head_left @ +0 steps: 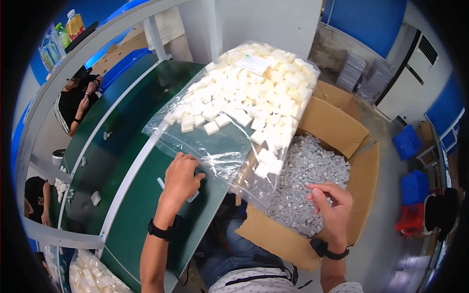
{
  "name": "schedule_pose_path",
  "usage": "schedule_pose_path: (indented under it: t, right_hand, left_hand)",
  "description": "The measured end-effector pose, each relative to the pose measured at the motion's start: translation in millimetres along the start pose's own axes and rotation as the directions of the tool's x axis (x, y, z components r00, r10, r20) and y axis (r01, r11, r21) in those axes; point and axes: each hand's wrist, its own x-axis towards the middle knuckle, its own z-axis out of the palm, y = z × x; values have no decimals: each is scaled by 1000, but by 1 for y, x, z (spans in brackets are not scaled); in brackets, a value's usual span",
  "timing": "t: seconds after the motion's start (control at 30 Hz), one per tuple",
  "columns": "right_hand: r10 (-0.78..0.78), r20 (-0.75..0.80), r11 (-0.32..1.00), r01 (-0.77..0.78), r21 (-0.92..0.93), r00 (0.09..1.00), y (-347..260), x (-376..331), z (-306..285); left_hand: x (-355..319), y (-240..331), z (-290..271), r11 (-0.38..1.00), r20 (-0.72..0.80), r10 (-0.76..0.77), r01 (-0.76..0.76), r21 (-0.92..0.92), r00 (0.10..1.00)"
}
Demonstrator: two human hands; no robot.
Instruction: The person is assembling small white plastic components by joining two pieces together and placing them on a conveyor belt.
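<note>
Seen from the head camera, a large clear plastic bag full of small white foam blocks [244, 93] lies across the middle of the frame. Its upper part rests on the dark green desk [141, 205], and its lower end hangs over the desk edge toward an open brown cardboard box [337, 127] at centre right. It seems laid that way so that its loose, emptier end stays within reach of both hands.

The left hand [181, 180], a black band on its wrist, sits at centre left. Its fingers are curled down and press on the bag's flat transparent flap, and probably on a small white piece [192, 197] just beneath the fingertips; whether it pinches that piece I cannot tell. The pressure looks meant to keep the bag from sliding.

The right hand [332, 202], also with a black wristband, hovers at lower right over the box, which is filled with small grey-white parts [308, 176]. Its fingers are bent inward with the thumb close to the fingertips, as if pinching something tiny, though nothing is clearly visible between them. The bag's lower corner lies between the two hands, touching the left one and apart from the right.

At the left rim, other people sit along the desk. Another bag of white blocks [90, 276] lies at the lower left.
</note>
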Motion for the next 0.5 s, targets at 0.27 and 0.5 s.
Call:
schedule_pose_path:
  t: [0.27,0.5]
  right_hand:
    - [-63,36,997,62,49,997,14,1,-2]
    - [339,194,922,-366,126,921,61,34,35]
  left_hand:
    - [26,44,45,929,-5,322,-317,-191,947]
    - [37,51,52,869,-10,376,-356,-344,927]
